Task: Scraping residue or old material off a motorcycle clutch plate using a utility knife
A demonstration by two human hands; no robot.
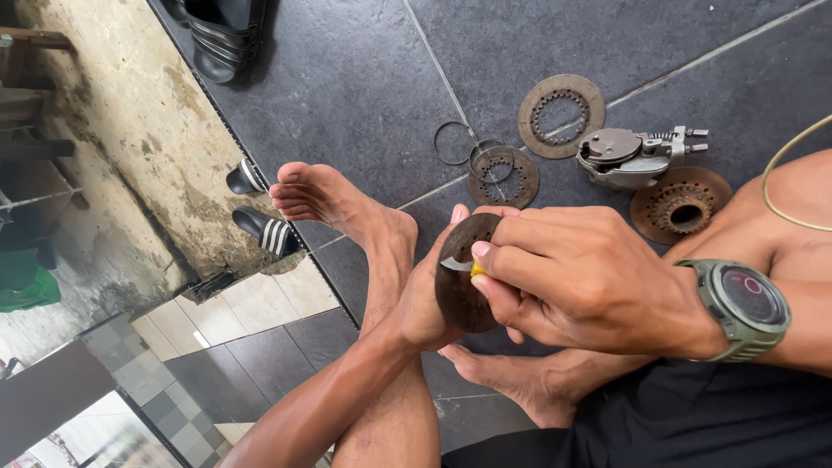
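My left hand (426,299) grips a round, rusty brown metal disc (461,290) from behind, holding it upright. My right hand (572,277), with a green watch (745,308) on its wrist, pinches a small blade with a yellow handle (459,265) and presses its tip against the face of the disc. Both hands hover above my bare feet, which rest on the dark tiled floor (364,78).
On the floor beyond my hands lie a toothed ring plate (562,115), a second smaller plate (503,176), thin wire rings (454,143), a grey metal housing (626,158) and a rusty hub (680,204). Black sandals (264,230) sit at the step's edge on the left.
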